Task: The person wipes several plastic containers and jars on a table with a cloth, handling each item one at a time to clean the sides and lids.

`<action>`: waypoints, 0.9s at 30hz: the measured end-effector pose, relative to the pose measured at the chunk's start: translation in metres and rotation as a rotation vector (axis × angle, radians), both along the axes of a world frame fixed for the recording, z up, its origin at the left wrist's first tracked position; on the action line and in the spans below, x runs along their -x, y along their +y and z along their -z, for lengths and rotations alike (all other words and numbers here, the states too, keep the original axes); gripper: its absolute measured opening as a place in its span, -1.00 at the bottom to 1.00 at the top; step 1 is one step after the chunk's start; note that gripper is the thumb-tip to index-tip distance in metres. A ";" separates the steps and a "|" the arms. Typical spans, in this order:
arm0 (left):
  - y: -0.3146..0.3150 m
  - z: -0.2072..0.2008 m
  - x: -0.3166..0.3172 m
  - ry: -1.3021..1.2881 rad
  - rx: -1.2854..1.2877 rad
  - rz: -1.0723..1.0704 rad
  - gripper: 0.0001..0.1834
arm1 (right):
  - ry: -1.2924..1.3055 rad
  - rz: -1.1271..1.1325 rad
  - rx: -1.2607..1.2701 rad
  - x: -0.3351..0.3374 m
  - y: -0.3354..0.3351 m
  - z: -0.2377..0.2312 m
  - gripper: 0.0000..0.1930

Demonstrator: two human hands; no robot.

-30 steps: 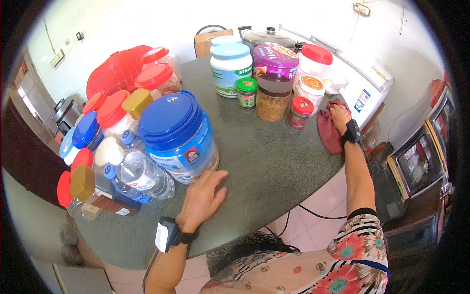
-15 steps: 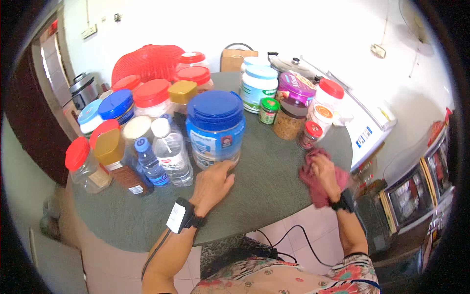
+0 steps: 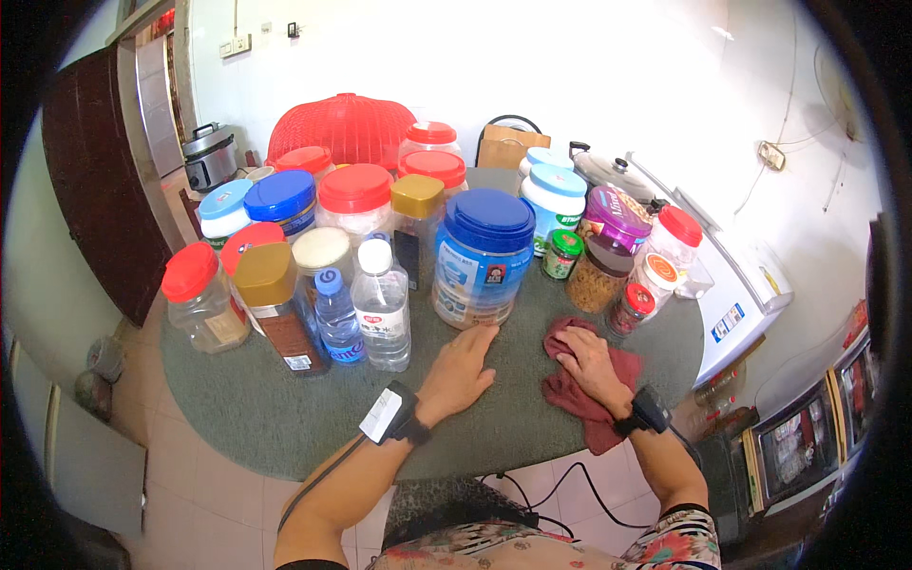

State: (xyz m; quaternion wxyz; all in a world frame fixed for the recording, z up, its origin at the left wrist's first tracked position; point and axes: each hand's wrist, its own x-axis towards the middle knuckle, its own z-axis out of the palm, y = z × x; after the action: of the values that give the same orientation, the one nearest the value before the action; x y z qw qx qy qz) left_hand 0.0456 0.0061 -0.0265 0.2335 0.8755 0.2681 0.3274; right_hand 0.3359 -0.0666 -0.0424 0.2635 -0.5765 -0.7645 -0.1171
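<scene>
My left hand (image 3: 458,374) lies palm down on the dark green round table (image 3: 285,418). Its fingers stretch forward to the base of a big clear jar with a blue lid (image 3: 482,261); whether they touch it, I cannot tell. Further right, my right hand (image 3: 591,365) presses on a crumpled maroon cloth (image 3: 608,399), its fingers bent over the cloth's left part. Just beyond the cloth stands a small red-lidded jar (image 3: 631,309). A clear water bottle with a white cap (image 3: 384,309) is left of the blue-lidded jar.
Several lidded jars crowd the table's left and back, among them a gold-lidded jar (image 3: 275,309) and a purple-topped jar (image 3: 604,247). A red woven cover (image 3: 342,128) stands behind them. At the right is a white appliance (image 3: 750,294). Black cables (image 3: 570,475) hang below the table's near edge.
My right hand has slid the cloth leftward over the table, away from the small jars and closer to my left hand. The left hand stays by the blue-lidded jar. The view has shifted.
</scene>
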 end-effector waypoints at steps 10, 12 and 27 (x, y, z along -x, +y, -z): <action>0.010 0.005 0.006 0.106 -0.057 0.007 -0.29 | 0.083 0.056 0.090 0.051 0.105 -0.009 -0.26; 0.010 0.006 0.005 0.127 -0.021 -0.021 -0.32 | 0.053 0.073 0.090 0.050 0.110 -0.011 -0.23; 0.012 0.010 0.005 0.158 -0.102 -0.028 -0.49 | 0.317 -0.146 0.189 0.022 0.173 -0.016 0.03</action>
State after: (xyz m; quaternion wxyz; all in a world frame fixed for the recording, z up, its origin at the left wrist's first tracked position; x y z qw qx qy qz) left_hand 0.0406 0.0178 -0.0367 0.1622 0.9054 0.2811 0.2739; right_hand 0.3138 0.1065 -0.0261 0.3333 -0.5528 -0.7608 0.0670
